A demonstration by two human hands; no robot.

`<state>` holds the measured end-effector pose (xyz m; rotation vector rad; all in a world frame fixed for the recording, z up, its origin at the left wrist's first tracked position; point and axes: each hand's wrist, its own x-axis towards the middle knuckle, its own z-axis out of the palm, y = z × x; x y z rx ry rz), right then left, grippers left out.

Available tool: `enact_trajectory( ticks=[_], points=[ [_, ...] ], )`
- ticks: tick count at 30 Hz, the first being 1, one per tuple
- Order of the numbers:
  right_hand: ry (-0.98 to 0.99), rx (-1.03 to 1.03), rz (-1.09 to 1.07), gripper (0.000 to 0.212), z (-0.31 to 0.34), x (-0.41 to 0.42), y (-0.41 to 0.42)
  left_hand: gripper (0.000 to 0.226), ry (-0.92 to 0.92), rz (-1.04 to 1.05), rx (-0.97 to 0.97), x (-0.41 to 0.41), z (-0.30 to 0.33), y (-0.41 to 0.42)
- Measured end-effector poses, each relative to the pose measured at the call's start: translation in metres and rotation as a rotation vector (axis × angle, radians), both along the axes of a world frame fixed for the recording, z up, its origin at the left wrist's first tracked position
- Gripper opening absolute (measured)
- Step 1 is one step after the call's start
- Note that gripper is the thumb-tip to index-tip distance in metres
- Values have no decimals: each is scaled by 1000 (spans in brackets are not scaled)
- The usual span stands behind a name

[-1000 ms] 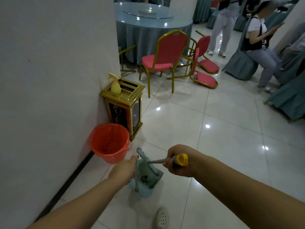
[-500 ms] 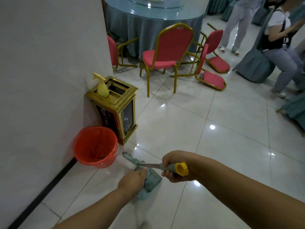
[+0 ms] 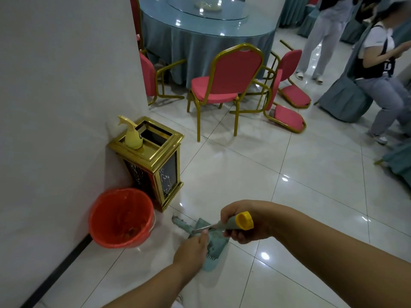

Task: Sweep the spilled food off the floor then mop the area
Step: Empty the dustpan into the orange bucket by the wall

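Note:
A teal dustpan (image 3: 216, 246) with comb teeth along one edge hangs low over the white tiled floor, its dirty stub end (image 3: 179, 220) pointing toward the bucket. My left hand (image 3: 191, 252) grips the dustpan's near side, beside a thin metal rod. My right hand (image 3: 241, 227) is closed around a grey-green handle with a yellow cap (image 3: 244, 220) that joins that rod. A red bucket (image 3: 100, 221) lined with a red bag stands against the wall to the left of the dustpan, with food scraps (image 3: 131, 232) in its bottom.
A gold-framed bin (image 3: 155, 165) with a yellow spray bottle (image 3: 133, 136) on top stands behind the bucket. Red chairs (image 3: 222, 85), some tipped over, ring a round blue table (image 3: 204, 34). People (image 3: 378, 70) are at the right. The white wall (image 3: 55, 107) fills the left.
The dustpan has tipped from fairly upright to lying lower and flatter between my hands. My view has shifted right, so the bucket and bin sit further left.

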<state>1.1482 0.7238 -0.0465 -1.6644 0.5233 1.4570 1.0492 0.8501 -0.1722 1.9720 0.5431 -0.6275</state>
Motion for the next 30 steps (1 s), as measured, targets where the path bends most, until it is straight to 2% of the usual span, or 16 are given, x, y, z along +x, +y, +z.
enact_trajectory(
  ticks=[3,6,12,17,20,22,25,30],
  points=[
    [-35,-72,76,14,7,30,11,45,75,89,-155,29,4,3],
    [-59,-116,187,14,10,58,21,55,265,304,-322,62,3,5],
    [5,-102,250,14,10,109,35,52,473,422,-446,111,-19,19],
    [65,-100,249,16,10,133,40,65,563,515,-550,126,-40,28],
    [90,-80,266,16,10,135,40,70,615,589,-683,129,-50,30],
    [96,-62,276,15,9,131,39,67,657,594,-712,132,-54,33],
    [88,-24,328,13,8,124,38,50,726,538,-691,140,-55,36],
    [68,-26,454,12,10,124,30,48,773,356,-573,145,-50,31]
  ],
)
